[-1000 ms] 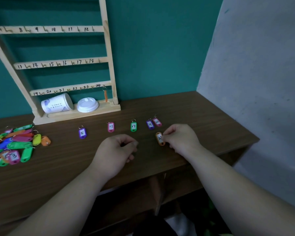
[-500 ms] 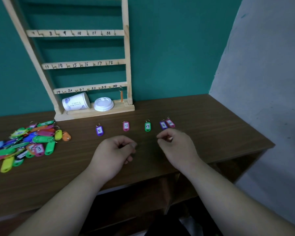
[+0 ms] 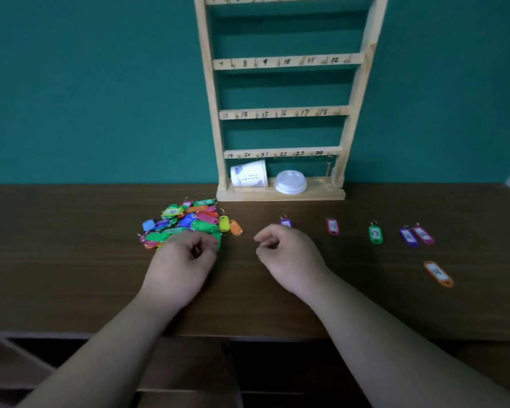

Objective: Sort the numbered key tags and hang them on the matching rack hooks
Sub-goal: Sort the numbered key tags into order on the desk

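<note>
A heap of coloured key tags [image 3: 186, 223] lies on the brown table [image 3: 71, 260], left of the wooden rack [image 3: 280, 113]. The rack's rails carry handwritten numbers and small hooks. My left hand [image 3: 183, 263] rests at the heap's near edge with curled fingers that touch a green tag; whether it grips one is hidden. My right hand [image 3: 289, 254] hovers loosely curled, thumb and forefinger apart, holding nothing. Set out in a row are a purple tag [image 3: 286, 222], a pink tag [image 3: 332, 226], a green tag [image 3: 375, 234], another purple tag [image 3: 409, 237] and a magenta tag [image 3: 423, 235]. An orange tag [image 3: 438, 273] lies apart, nearer me.
A white paper cup [image 3: 249, 177] lies on its side on the rack's base beside a white lid [image 3: 290, 182]. A thin orange item [image 3: 327, 169] hangs under the 24 hook. A teal wall stands behind, and the table's front edge [image 3: 248, 334] runs under my forearms.
My right hand let go of the orange tag, which now lies at the right. Both hands moved left, the left one reaching the heap. The view swung left.
</note>
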